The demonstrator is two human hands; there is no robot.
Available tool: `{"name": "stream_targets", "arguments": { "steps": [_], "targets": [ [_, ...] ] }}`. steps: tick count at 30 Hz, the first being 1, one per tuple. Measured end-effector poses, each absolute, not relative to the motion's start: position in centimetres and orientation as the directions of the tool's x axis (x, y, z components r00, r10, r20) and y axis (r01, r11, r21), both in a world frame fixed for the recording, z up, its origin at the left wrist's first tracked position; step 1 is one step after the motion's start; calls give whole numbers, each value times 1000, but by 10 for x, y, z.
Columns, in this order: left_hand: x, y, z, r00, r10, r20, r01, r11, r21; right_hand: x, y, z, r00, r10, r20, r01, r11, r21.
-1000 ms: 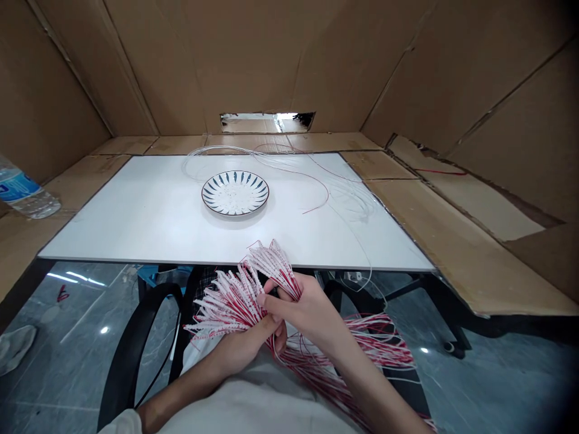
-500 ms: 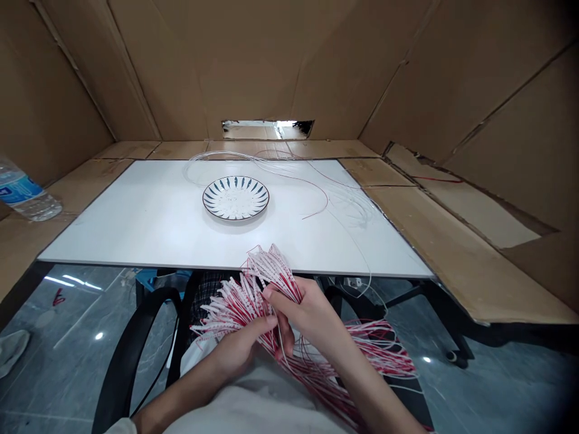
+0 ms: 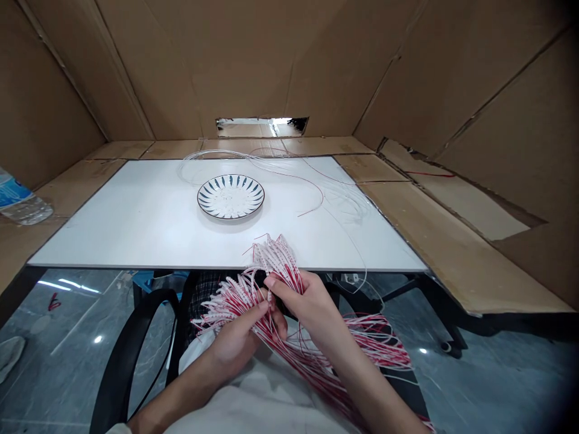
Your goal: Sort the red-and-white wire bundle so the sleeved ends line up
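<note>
Many red-and-white strands (image 3: 275,265) lie bunched over the lap at the near edge of the table (image 3: 136,223), tips fanned away toward it, tails trailing lower right; left hand (image 3: 237,340) and right hand (image 3: 307,304) both grip them, fingers curled. Beyond, a plate (image 3: 202,198) holds white specks; the bottle (image 3: 18,202) label is unreadable.
</note>
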State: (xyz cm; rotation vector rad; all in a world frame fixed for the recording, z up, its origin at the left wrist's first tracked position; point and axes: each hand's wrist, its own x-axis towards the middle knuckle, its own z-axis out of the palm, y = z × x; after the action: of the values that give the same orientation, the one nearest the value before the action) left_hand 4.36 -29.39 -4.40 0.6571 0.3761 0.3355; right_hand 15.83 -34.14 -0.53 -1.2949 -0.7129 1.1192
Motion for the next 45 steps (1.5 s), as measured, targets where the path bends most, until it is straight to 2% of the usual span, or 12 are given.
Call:
{"name": "stream_targets", "arguments": {
  "steps": [5, 10, 14, 19, 26, 30, 36, 45],
  "targets": [
    [43, -293, -46, 886, 401, -234, -177, 758, 628, 160, -340, -5, 425, 897, -125, -202, -40, -979],
    [44, -293, -49, 873, 421, -245, -201, 770, 605, 161, -339, -6, 454, 879, -144, -179, -68, -981],
    [45, -294, -54, 860, 430, -275, -218, 797, 562, 161, -340, -7, 379, 912, -155, -185, -90, -979],
    [46, -293, -61, 858, 426, -286, -253, 837, 486, 163, -340, -12, 236, 930, -282, -296, -208, -932],
    [45, -292, -61, 881, 412, -231, -251, 822, 511, 168, -341, -14, 177, 943, -283, -351, -208, -913],
    [45, -292, -58, 883, 409, -230, -253, 828, 501, 170, -342, -12, 141, 948, -287, -331, -228, -916],
    [46, -290, -52, 894, 392, -216, -280, 866, 415, 172, -342, -12, 141, 973, -184, -268, -141, -953],
    [44, -291, -55, 868, 416, -272, -261, 847, 463, 174, -345, -15, 213, 952, -220, -186, -181, -966]
  ]
}}
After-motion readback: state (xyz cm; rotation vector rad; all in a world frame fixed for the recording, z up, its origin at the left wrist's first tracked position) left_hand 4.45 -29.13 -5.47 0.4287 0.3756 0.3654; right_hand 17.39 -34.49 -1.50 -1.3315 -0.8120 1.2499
